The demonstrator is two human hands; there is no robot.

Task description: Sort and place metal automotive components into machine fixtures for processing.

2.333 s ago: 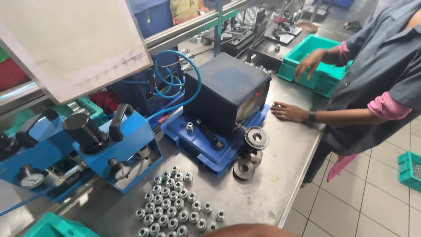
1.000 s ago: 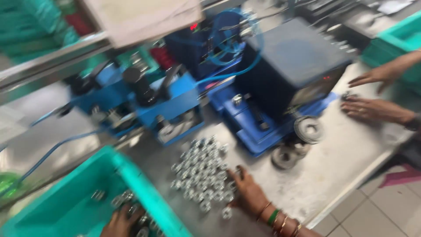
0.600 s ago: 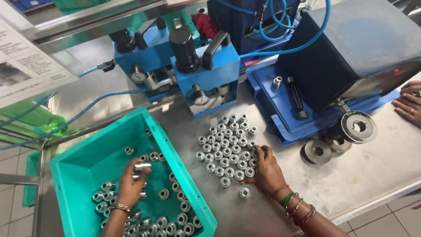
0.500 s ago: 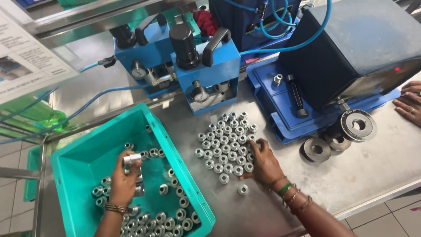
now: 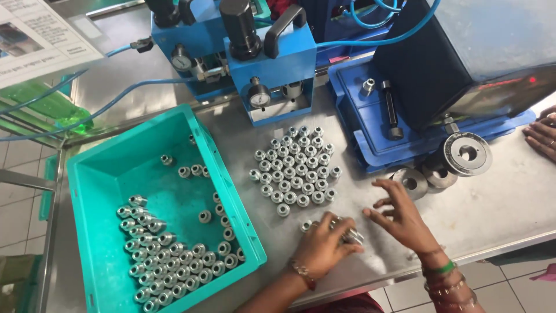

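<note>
My left hand is closed around a few small metal fittings on the steel table, just right of the teal bin. My right hand hovers beside it with fingers spread and nothing in it. Above both hands stands a neat cluster of several upright metal fittings. More of the same fittings lie loose in the near part of the teal bin.
A blue pneumatic press with gauges stands at the back. A dark machine on a blue tray is at the right, with round metal dies in front. Another person's hand rests at the right edge.
The view swung from a co-worker to my own bench. My left hand left the teal bin and came to the table holding fittings, close to my right hand.
</note>
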